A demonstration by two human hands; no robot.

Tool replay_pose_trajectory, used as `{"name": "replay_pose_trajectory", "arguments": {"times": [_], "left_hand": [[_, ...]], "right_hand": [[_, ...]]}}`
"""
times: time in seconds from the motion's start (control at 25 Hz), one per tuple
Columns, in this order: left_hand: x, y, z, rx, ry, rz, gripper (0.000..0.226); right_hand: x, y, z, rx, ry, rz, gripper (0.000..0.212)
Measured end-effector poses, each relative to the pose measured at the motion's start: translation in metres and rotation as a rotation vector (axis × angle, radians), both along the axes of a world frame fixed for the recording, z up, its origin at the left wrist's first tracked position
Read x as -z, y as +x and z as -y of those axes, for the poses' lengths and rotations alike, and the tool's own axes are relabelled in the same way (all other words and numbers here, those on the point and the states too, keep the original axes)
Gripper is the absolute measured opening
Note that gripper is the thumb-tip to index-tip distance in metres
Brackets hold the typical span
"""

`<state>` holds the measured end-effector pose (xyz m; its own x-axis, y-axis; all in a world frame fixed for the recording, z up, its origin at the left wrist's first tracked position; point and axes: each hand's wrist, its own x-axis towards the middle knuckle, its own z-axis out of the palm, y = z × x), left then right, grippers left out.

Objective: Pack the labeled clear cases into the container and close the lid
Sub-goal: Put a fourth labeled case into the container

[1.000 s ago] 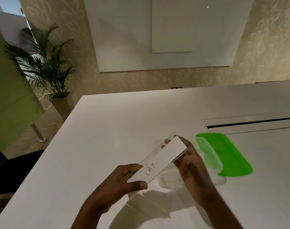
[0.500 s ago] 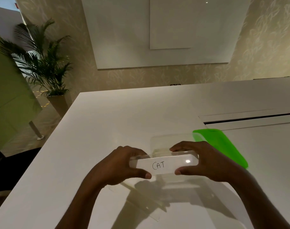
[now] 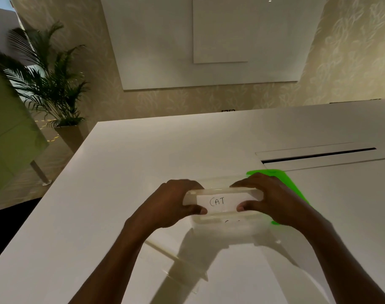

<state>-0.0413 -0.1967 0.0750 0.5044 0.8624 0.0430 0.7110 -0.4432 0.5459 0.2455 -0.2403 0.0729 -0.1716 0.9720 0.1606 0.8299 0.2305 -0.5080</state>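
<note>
Another clear case [image 3: 178, 268] lies flat nearest the body. Left hand [image 3: 171, 205] and right hand [image 3: 272, 200] pinch the case marked CAT [image 3: 222, 201] edgewise over the container [image 3: 226, 227]. Uneven lowering could jam it against the rim. Green lid [image 3: 290, 185] lies behind.

Dim warm indoor light; forearm shadows fall toward the viewer on glossy white table [image 3: 125, 172]; soft focus, wide-angle bending at edges.

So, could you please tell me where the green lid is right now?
The green lid lies flat on the white table, right of centre, behind the right hand and beside the clear container.
</note>
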Motion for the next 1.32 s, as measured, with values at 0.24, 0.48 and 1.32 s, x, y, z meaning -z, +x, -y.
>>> {"name": "replay_pose_trajectory", "arguments": {"times": [0.24, 0.48, 1.32], "left_hand": [[0.018, 0.032, -0.024, 0.013, 0.174, -0.022, 0.031], [0.029, 0.057, -0.027, 0.026, 0.253, -0.167, 0.043], [0.082, 0.085, -0.047, 0.081, 0.047, -0.538, 0.045]], "right_hand": [[0.029, 0.015, -0.024, 0.088, -0.026, 0.041, 0.055], [0.052, 0.020, -0.036, 0.081, -0.134, 0.194, 0.046], [0.074, 0.010, -0.067, -0.051, -0.323, 0.531, 0.044]]}}
